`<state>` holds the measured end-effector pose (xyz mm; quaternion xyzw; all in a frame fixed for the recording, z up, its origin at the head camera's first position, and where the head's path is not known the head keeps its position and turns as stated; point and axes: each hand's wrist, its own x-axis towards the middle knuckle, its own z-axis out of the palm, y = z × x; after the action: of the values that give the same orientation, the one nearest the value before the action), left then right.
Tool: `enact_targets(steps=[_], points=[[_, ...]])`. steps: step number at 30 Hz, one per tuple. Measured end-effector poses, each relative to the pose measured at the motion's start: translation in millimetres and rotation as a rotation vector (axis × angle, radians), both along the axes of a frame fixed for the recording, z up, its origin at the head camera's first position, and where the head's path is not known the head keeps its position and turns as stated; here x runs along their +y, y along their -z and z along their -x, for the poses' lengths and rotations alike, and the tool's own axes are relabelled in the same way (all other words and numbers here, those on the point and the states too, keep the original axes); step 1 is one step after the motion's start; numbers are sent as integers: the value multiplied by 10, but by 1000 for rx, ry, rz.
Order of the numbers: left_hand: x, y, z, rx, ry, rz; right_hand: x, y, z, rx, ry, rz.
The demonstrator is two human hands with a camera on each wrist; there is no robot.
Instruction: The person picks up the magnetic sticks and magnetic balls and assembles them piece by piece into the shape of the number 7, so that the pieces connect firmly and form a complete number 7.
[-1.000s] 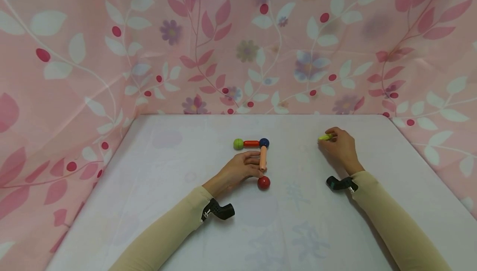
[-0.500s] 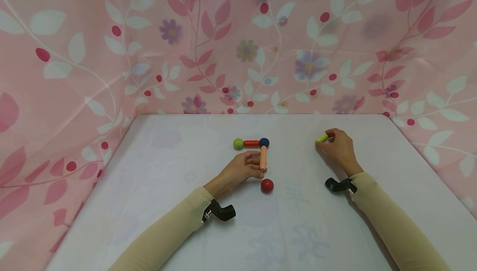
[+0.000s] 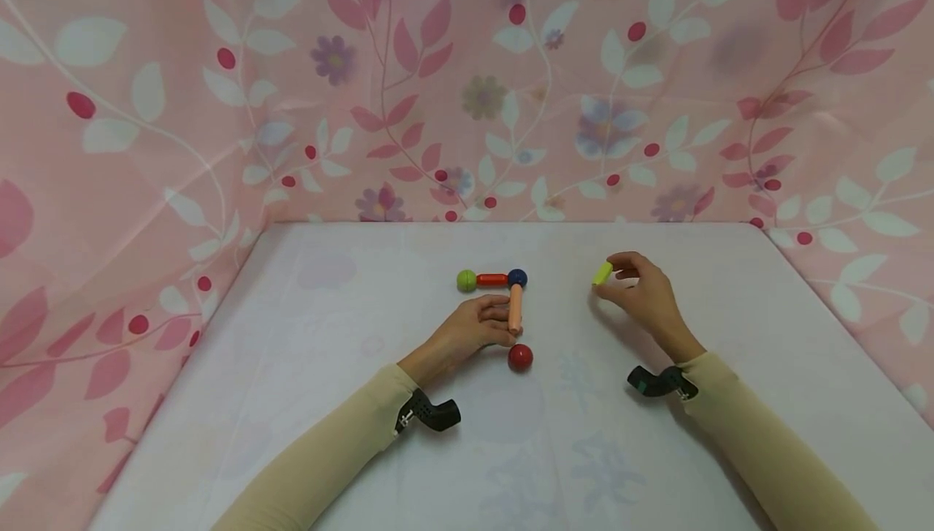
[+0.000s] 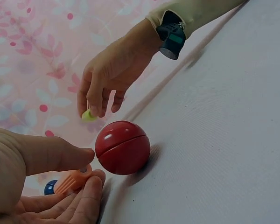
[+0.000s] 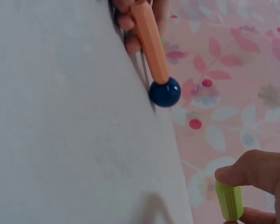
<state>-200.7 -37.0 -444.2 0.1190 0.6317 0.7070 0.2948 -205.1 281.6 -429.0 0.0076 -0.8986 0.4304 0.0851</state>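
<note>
My left hand (image 3: 467,330) holds the orange magnetic stick (image 3: 516,308) near its lower end, with the thumb close to the red ball (image 3: 520,357). The stick's far end meets a dark blue ball (image 3: 517,278). From there a short red stick (image 3: 492,280) runs left to a green ball (image 3: 466,280). In the left wrist view the red ball (image 4: 123,148) lies on the table right by the thumb tip. Off to the right, my right hand (image 3: 645,296) pinches a short yellow-green stick (image 3: 602,274) between thumb and fingertips, its side facing the camera in the right wrist view (image 5: 229,202).
A white cloth (image 3: 365,434) covers the table. Pink floral fabric (image 3: 467,93) hangs along the back and sides. Each sleeve cuff carries a black wrist camera, the left one (image 3: 434,415) and the right one (image 3: 653,383).
My right hand has moved left with the yellow-green stick, which now points more upright. The red ball rolled slightly away from the left thumb, then partly back. The left hand has stayed nearly still.
</note>
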Motion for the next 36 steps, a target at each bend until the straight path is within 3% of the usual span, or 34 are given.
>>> enact_targets(steps=[17, 36], points=[[13, 1, 3, 3, 3, 23, -725, -151, -376, 43, -231, 108], [0, 5, 0, 28, -4, 29, -1013, -128, -567, 68, -364, 175]])
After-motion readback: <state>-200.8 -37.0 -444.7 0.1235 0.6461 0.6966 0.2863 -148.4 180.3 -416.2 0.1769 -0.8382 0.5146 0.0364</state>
